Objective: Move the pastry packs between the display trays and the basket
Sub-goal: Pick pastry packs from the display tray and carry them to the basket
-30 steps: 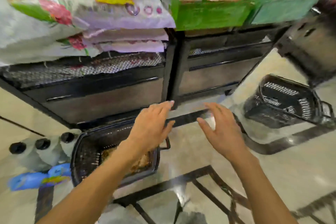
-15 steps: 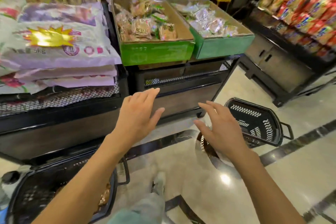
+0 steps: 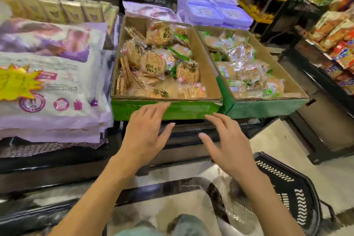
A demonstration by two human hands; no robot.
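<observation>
From the head camera, the left hand (image 3: pixel 145 136) and right hand (image 3: pixel 228 145) are both raised, fingers (image 3: pixel 153 109) spread and straight, holding nothing. Just beyond the left fingertips is the front wall of the left display tray (image 3: pixel 183 110), a green cardboard box holding the pastry packs (image 3: pixel 153 65). Beyond the right hand's fingers and off to their right sits the second display tray (image 3: pixel 268 106) with clear-wrapped packs. A black basket (image 3: pixel 287 188) lies on the floor below the right wrist. Left of the left fingers are stacked purple-and-white bags (image 3: pixel 53 74).
</observation>
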